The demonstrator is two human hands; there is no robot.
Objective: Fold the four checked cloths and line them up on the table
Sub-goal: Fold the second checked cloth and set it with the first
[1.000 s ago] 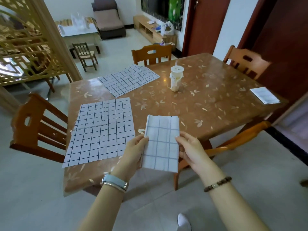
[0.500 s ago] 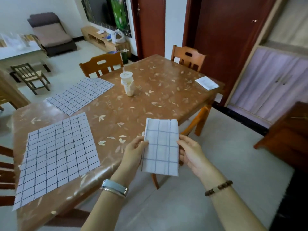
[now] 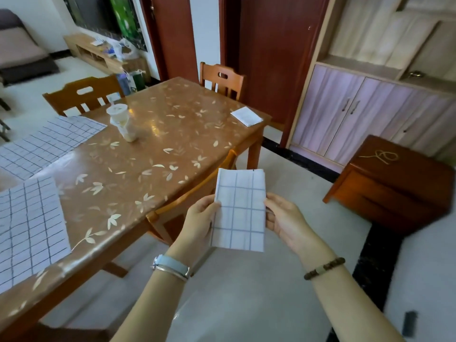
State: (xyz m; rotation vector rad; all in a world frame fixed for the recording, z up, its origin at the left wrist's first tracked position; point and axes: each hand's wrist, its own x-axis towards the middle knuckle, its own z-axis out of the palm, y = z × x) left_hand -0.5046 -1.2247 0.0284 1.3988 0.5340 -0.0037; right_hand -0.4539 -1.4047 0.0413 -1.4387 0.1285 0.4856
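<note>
I hold a folded white checked cloth (image 3: 240, 211) in the air beside the table's right side, over the floor. My left hand (image 3: 199, 223) grips its left edge and my right hand (image 3: 283, 218) grips its right edge. Two unfolded checked cloths lie flat on the brown table (image 3: 153, 154): one at the near left (image 3: 27, 225), one further back on the left (image 3: 47, 141). A small folded cloth (image 3: 246, 116) sits at the table's far right corner.
A plastic cup with a lid (image 3: 122, 122) stands mid-table. Wooden chairs stand at the far side (image 3: 84, 95), the far right end (image 3: 222, 80) and tucked under the near edge (image 3: 187, 201). A dark wooden chest (image 3: 392, 183) stands on the floor to the right.
My view has swung right along the table. The folded cloth, still held by both hands, has moved off the table edge and now hangs over the floor.
</note>
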